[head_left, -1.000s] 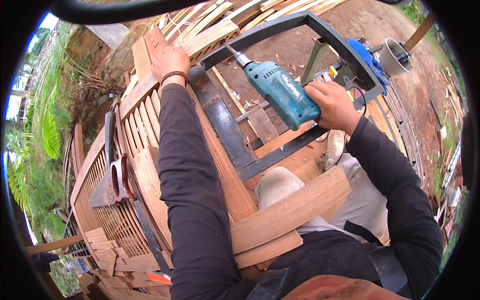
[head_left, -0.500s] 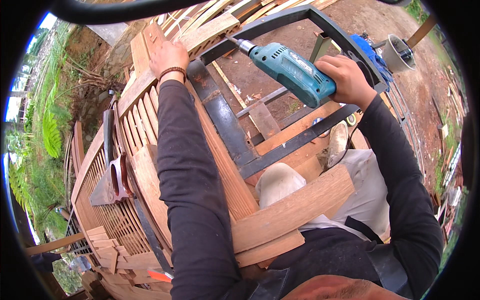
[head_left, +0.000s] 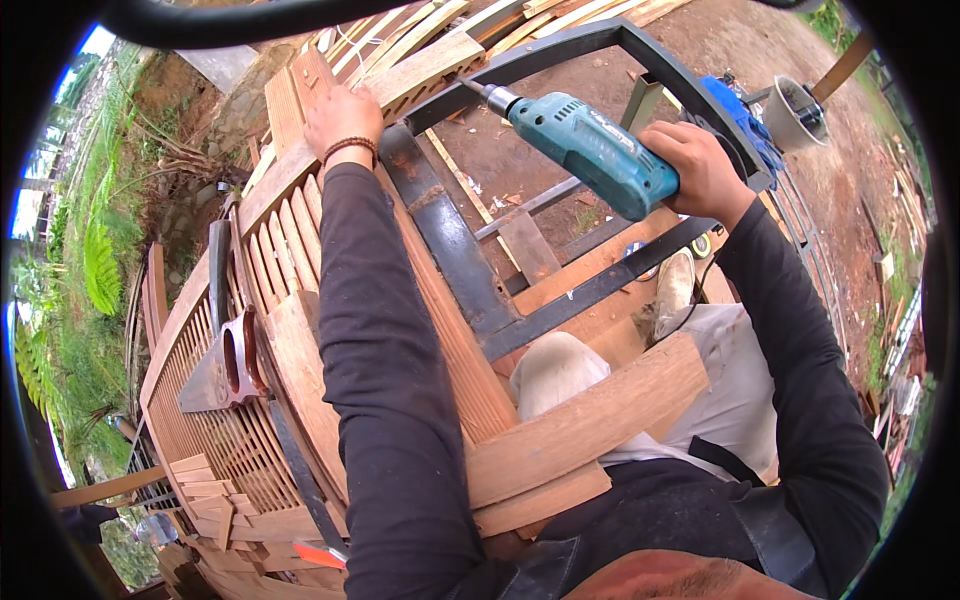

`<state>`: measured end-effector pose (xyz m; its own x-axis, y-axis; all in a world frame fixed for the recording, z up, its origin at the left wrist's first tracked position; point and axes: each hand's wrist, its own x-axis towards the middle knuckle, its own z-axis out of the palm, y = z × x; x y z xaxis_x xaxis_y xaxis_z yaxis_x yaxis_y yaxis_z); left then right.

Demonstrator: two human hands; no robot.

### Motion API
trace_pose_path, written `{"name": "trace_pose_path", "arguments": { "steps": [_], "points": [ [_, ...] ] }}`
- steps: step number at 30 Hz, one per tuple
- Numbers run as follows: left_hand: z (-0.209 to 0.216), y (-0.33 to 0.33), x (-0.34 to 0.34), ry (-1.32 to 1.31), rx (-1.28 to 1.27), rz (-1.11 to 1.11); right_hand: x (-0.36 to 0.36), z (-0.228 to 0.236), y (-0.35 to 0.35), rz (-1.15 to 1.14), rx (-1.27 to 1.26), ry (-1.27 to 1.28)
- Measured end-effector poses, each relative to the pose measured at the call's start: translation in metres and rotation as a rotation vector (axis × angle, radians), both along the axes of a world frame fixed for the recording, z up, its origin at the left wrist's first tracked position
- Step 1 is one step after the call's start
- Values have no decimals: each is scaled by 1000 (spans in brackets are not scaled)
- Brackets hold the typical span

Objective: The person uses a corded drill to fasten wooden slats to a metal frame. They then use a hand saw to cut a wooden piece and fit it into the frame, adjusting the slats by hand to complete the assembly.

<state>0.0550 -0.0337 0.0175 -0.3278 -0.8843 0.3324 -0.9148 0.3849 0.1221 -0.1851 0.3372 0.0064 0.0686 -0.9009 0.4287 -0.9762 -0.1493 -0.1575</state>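
Observation:
My right hand (head_left: 697, 172) is wrapped around the back end of a teal power drill (head_left: 590, 150), which points up and to the left. Its bit is close to the right end of a wooden rail (head_left: 428, 72) with a row of slots or holes along its side. I cannot tell whether the tip touches the wood. At the rail's left end, my left hand (head_left: 343, 122) grips it with curled fingers, beside upright grooved boards (head_left: 283, 105). The fingertips are partly hidden behind the hand. A beaded bracelet circles the left wrist.
A dark metal frame (head_left: 455, 255) lies under the drill. A handsaw (head_left: 225, 365) rests on slatted wooden panels (head_left: 235, 440) at left. Loose planks (head_left: 585, 420) cross my lap. Sticks of timber (head_left: 410, 35) are piled at the far side, and a bucket (head_left: 797, 108) stands far right.
The drill and my right hand have shifted slightly right and down, and the bit has drawn back a little from the rail. My left hand keeps its hold, barely moved.

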Motion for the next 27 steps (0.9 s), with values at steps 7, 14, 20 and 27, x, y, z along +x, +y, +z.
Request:
{"name": "trace_pose_path", "arguments": {
  "steps": [7, 14, 20, 27],
  "points": [
    [-6, -8, 2, -3, -9, -1, 5, 1, -1, 7, -16, -9],
    [-8, -7, 0, 12, -22, -1, -1, -11, 11, 7, -2, 24],
    [-8, 0, -1, 9, -29, -3, -15, -33, 38, -110, 122, 130],
    [-16, -10, 6, 94, -97, -20, 14, 20, 85, -217, -231, 169]
  ]
}}
